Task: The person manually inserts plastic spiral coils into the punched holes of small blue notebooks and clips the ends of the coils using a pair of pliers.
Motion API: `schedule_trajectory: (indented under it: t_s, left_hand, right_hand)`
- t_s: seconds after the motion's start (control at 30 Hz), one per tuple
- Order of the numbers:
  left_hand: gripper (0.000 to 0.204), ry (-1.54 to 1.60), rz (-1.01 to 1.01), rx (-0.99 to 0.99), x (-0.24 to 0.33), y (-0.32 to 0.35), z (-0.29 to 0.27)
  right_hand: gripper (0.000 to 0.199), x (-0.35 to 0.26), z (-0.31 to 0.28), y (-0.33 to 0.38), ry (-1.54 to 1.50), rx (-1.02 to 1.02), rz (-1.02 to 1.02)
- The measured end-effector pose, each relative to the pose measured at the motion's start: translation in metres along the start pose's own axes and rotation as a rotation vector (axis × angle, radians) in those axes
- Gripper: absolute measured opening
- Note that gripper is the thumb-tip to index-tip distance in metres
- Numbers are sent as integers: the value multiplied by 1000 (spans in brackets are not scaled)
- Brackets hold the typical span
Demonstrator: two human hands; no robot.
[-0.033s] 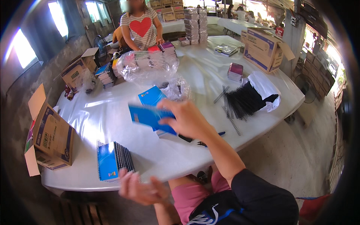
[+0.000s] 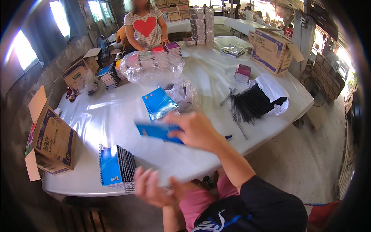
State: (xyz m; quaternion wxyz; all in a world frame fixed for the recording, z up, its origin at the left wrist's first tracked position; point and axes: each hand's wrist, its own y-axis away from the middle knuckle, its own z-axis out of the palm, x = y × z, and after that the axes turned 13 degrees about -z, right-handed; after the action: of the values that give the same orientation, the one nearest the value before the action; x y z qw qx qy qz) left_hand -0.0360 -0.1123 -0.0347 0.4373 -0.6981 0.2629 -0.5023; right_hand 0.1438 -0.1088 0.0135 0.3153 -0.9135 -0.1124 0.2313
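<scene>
My right hand (image 2: 193, 129) is closed on the edge of a blue notebook (image 2: 156, 130), which is tilted and smeared by motion above the table. Whether this one has a spiral binding I cannot tell. Just beyond it lie more blue notebooks (image 2: 159, 103), slightly fanned. My left hand (image 2: 156, 189) hangs at the table's near edge with its fingers apart, blurred and holding nothing. Close to its left stands a stack of blue spiral-bound notebooks (image 2: 112, 164), their black coils facing outward. A blue pen (image 2: 228, 137) pokes out from behind my right wrist.
Black binding coils (image 2: 251, 104) lie on white wrapping at the right. Open cardboard boxes stand at the left (image 2: 54, 143) and far right (image 2: 272, 50). Clear plastic film (image 2: 152, 69) covers notebooks before a person in a striped shirt (image 2: 146, 27) across the table (image 2: 216, 73).
My right hand has come lower and nearer with the blue notebook, uncovering more of the notebooks behind. My left hand has shifted right and slightly up, away from the spiral-bound stack.
</scene>
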Motion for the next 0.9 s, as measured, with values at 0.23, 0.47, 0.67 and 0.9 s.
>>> schedule_trajectory:
  t_s: [0.23,0.47,0.67,0.9]
  left_hand:
    - [56,-325,-116,-622,-23,83,61]
    - [53,-300,-167,-478,-27,89,80]
    - [41,-338,-175,-379,-23,89,81]
    - [43,-353,-121,-375,-20,84,76]
  right_hand:
    - [44,37,20,109,-98,-508,70]
    - [56,152,-23,124,467,-54,580]
    - [47,221,-7,134,561,-23,558]
    - [45,202,-57,92,379,-316,913]
